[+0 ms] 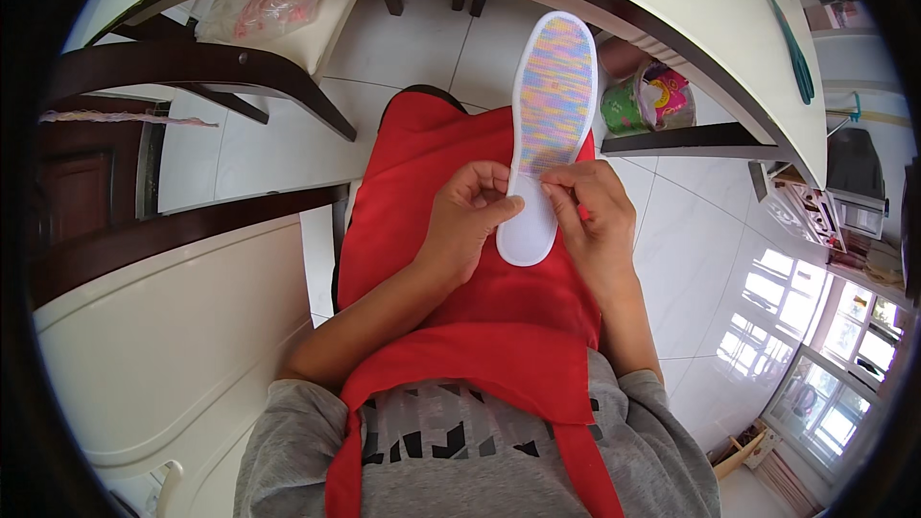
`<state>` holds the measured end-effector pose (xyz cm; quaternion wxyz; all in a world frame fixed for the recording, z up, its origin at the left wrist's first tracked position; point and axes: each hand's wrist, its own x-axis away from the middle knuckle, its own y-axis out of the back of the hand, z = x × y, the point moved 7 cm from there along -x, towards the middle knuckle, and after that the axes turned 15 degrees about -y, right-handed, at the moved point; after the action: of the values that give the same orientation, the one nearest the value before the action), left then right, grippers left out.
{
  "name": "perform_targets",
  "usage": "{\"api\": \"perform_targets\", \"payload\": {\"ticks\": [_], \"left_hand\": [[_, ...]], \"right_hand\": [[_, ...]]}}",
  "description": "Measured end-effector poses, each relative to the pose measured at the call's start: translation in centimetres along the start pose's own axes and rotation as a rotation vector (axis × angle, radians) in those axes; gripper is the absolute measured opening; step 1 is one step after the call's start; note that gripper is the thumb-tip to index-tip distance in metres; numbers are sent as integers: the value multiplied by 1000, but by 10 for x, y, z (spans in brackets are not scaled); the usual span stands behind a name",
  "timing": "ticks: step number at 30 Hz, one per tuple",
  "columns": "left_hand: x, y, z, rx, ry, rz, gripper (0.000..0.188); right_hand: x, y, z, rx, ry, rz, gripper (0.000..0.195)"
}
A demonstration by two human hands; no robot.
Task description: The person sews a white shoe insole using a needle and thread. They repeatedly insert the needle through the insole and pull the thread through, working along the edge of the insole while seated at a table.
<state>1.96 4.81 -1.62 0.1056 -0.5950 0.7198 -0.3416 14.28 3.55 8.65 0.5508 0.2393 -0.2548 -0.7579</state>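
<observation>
A white-edged fabric insole [554, 97] stands out over my lap, its long upper part covered in pink, yellow and blue stitching and its heel part plain white. My left hand [471, 212] grips the insole's left edge between thumb and fingers. At the right edge, where the stitching meets the white part, my right hand [593, 212] has thumb and index finger pinched together; a needle or thread between them is too small to make out. A small pinkish-red object [583, 212] shows by the right hand's fingers. Beneath lies a red apron [432, 230].
A pale table edge [669, 0] curves across the front, with teal-handled scissors [795, 61] at its right. A patterned bin [644, 101] stands below it. A chair with a plastic bag [273, 7] is at the front left; multicoloured yarn [129, 118] hangs at the left.
</observation>
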Motion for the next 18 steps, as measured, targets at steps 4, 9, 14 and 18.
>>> {"api": "perform_targets", "payload": {"ticks": [4, 9, 14, 18], "left_hand": [[0, -1, -1, 3, 6, 7, 26], [-1, -1, 0, -16, 29, 14, 26], [-1, -3, 0, -19, 31, 26, 26], [-1, -3, 0, -31, 29, 31, 27]], "right_hand": [[-1, 1, 5, 173, 98, -60, 12], [-2, 2, 3, 189, 92, -75, 12], [-2, 2, 2, 181, 67, -66, 12], [-3, 2, 0, 176, 65, -65, 12]]}}
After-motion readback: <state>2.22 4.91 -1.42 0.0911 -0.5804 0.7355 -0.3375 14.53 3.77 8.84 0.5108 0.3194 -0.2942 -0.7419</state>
